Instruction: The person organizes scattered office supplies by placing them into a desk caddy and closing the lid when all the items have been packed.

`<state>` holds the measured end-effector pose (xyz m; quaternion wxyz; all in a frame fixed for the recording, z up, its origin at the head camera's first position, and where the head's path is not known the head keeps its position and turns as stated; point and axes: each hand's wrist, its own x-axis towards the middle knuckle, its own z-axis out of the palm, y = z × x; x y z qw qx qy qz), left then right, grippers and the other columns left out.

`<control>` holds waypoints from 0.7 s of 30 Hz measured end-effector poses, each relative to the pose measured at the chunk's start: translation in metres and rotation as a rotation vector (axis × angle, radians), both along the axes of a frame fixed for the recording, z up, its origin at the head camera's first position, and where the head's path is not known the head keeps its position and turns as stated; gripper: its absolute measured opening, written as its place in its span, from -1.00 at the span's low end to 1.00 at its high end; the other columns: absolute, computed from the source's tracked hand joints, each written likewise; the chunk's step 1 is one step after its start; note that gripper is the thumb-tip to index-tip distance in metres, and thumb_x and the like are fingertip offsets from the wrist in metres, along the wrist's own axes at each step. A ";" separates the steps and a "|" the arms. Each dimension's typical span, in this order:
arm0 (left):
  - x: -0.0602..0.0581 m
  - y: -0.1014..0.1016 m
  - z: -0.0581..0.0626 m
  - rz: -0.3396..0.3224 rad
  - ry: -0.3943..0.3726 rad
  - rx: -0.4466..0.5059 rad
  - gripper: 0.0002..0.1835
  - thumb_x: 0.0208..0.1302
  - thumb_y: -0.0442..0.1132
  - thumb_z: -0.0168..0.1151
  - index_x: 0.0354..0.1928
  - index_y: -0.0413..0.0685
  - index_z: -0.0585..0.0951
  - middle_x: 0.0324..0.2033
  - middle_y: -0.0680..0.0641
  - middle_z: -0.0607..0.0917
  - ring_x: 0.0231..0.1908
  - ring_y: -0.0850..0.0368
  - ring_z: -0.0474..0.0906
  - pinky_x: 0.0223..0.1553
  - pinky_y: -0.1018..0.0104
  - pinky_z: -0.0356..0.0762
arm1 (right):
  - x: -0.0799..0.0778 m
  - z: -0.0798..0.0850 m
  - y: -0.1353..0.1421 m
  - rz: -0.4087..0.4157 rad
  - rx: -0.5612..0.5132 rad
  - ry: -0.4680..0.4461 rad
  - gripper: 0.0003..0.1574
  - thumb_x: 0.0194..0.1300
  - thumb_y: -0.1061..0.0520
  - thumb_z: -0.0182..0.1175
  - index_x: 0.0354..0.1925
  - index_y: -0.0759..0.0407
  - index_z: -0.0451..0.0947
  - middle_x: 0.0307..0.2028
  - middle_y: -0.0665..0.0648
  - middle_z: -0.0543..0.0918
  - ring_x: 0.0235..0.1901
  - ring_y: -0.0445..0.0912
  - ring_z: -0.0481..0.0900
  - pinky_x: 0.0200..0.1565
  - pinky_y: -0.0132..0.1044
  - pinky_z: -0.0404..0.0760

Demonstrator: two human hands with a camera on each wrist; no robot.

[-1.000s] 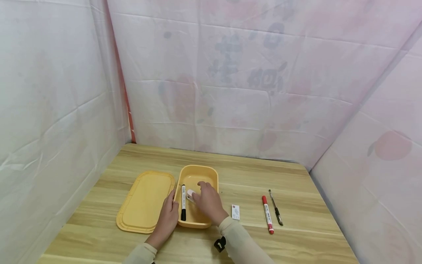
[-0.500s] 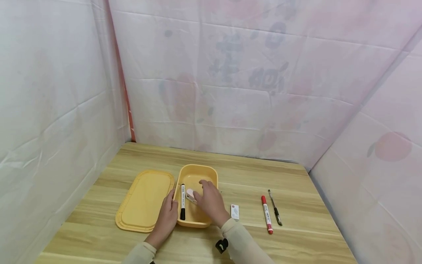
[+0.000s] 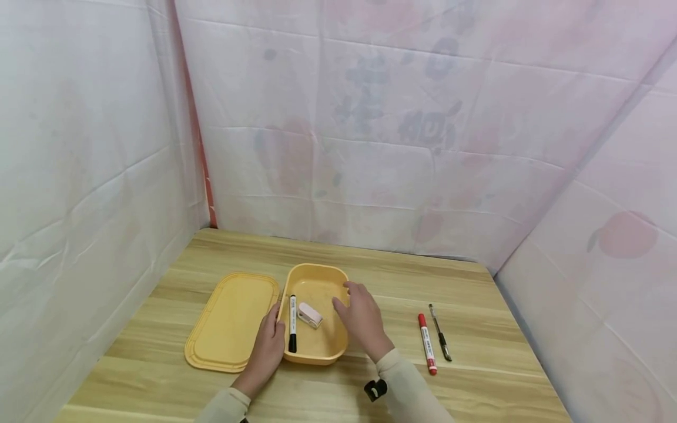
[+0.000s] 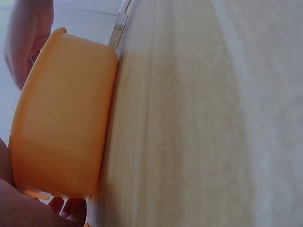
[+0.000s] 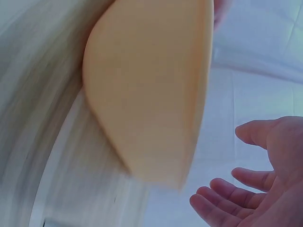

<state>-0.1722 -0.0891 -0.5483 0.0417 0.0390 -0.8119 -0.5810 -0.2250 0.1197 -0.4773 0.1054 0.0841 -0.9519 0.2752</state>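
In the head view the left hand (image 3: 264,346) grips the left side of a yellow plastic box (image 3: 317,274), thumb at the rim and fingers along the outer wall. Inside lie a white marker with a black cap (image 3: 293,323) and a small pale pink stapler (image 3: 309,315). The right hand (image 3: 365,317) hovers over the box's right rim with fingers spread and nothing in them. From the right wrist view, that hand (image 5: 251,184) appears apart from the box wall (image 5: 147,90). The small white carton seen earlier is hidden behind the right hand in the head view.
A yellow lid (image 3: 233,320) lies flat just left of the box. To the right are a red-capped marker (image 3: 428,343) and a black gel pen (image 3: 440,332). Pale cloth walls (image 3: 338,176) enclose the wooden table (image 3: 391,261) at the back and sides.
The right hand has let go of the stapler, leaving it in the box, and has moved right to the rim, covering the small white carton. The left hand stays at the box.
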 end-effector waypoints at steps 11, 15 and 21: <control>-0.001 -0.001 0.000 -0.011 -0.010 -0.005 -0.42 0.61 -0.24 -0.25 0.58 -0.20 0.05 0.48 -0.39 0.16 0.49 -0.33 0.08 0.46 -0.27 0.08 | 0.002 -0.010 0.044 -0.081 0.002 -0.040 -0.39 0.35 -0.12 0.29 0.20 0.21 0.53 -0.01 0.22 0.66 -0.05 0.11 0.66 -0.10 0.07 0.65; -0.002 0.000 0.000 -0.002 -0.010 -0.006 -0.41 0.60 -0.24 -0.23 0.58 -0.19 0.06 0.48 -0.39 0.17 0.49 -0.33 0.08 0.46 -0.27 0.07 | 0.005 -0.013 0.057 -0.108 0.008 -0.069 -0.37 0.36 -0.15 0.27 0.22 0.21 0.52 0.00 0.22 0.66 -0.07 0.12 0.66 -0.12 0.07 0.66; -0.004 0.000 0.000 -0.001 -0.006 -0.005 -0.41 0.60 -0.24 -0.22 0.58 -0.20 0.06 0.49 -0.38 0.17 0.50 -0.33 0.06 0.47 -0.26 0.05 | 0.006 -0.022 0.077 -0.165 0.023 -0.126 -0.36 0.37 -0.14 0.24 0.24 0.21 0.50 0.05 0.25 0.65 -0.03 0.14 0.66 -0.08 0.08 0.66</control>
